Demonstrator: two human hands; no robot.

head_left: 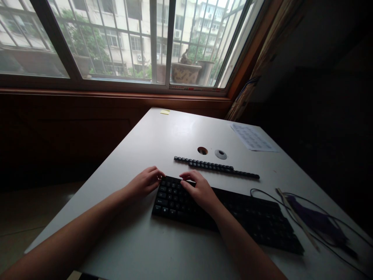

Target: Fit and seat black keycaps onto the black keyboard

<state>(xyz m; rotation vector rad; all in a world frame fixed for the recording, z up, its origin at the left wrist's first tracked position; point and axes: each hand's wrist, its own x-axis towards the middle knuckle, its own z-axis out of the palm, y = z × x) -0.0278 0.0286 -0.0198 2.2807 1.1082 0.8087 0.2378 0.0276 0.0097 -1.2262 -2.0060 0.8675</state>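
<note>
A black keyboard [247, 217] lies at a slant across the white desk, its left end between my hands. At its far left corner is my left hand [147, 181], fingers curled together and the tips pressed against the edge. My right hand [201, 190] reaches over the top rows; its thumb and bent fingers close around the far edge near the left end. Whether a small keycap is pinched there is too dark to make out. Behind the keyboard, loose black keycaps [211, 165] lie lined up in staggered rows. My right forearm covers part of the keys.
On the right lie a pale thin stick [297, 217], a dark purple cloth [317, 221] and a looping black cable [346, 217]. Farther back are a desk hole [202, 150], a round grey cover [220, 154], printed paper [253, 138] and a yellow note [164, 112].
</note>
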